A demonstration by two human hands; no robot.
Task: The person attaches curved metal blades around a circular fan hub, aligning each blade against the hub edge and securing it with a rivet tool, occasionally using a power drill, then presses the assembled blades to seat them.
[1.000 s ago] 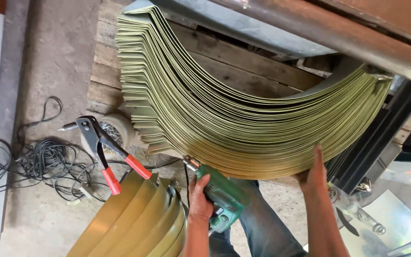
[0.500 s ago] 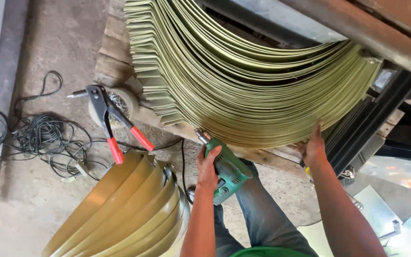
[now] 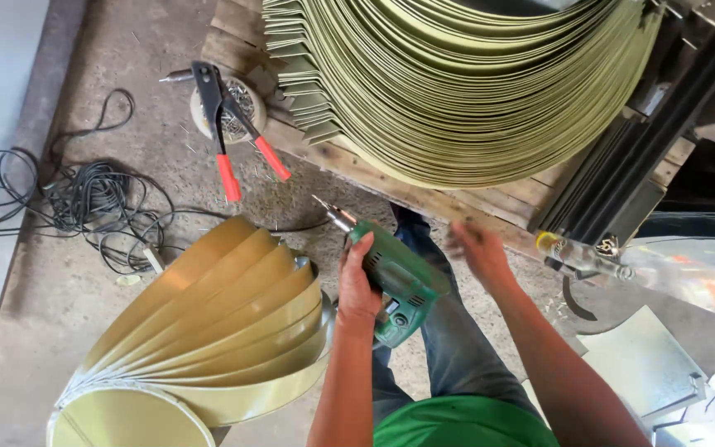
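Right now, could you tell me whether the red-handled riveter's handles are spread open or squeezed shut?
Spread open. The riveter lies across a small round dish, its two red grips splayed apart in a V toward the floor.

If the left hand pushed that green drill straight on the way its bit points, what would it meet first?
Probably the edge of the worn wooden pallet beneath the stacked curved olive-green metal sheets. The left hand aims the green electric drill up-left; depth is unclear, so it might meet the concrete floor.

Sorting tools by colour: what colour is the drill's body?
Green, seen in the head view: the drill in the left hand.
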